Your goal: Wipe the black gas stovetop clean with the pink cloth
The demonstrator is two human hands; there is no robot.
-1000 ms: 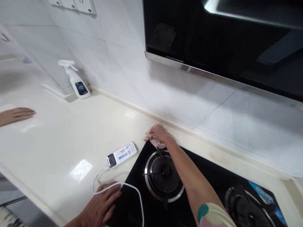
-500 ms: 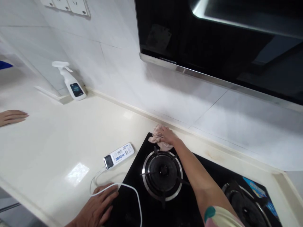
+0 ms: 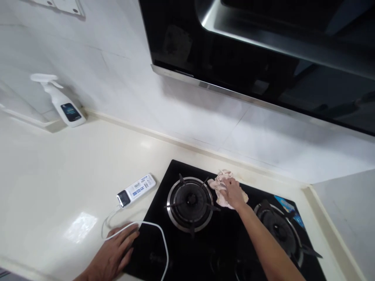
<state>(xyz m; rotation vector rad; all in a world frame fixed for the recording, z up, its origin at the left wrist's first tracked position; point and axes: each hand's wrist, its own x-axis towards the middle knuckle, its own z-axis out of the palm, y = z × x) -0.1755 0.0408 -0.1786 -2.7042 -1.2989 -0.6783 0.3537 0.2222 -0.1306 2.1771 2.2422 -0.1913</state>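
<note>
A crumpled pale pink cloth [image 3: 219, 188] is bunched under my right hand [image 3: 234, 194], whose fingers are closed on it. It lies against the back of the black glass gas hob [image 3: 178, 249], between the left burner [image 3: 190, 201] and the right burner [image 3: 277, 230]. My left hand [image 3: 114, 251] rests flat, fingers stretched out, across the hob's left edge and the pale counter [image 3: 52, 175]. A white cable [image 3: 152, 224] passes over its fingers and runs to a white power bank [image 3: 136, 190] with a dark display, lying on the counter.
In the back left corner stands a white spray bottle [image 3: 63, 102] with a dark label. A black range hood [image 3: 249, 74] with a metal lower edge overhangs the hob. White tiled wall [image 3: 187, 117] closes off the back. Wall sockets [image 3: 68, 6] show at the top left.
My right hand has moved the cloth rightward, from the hob's back left corner to between the burners. My left hand stays put. The view has shifted right; another person's hand at far left is out of view.
</note>
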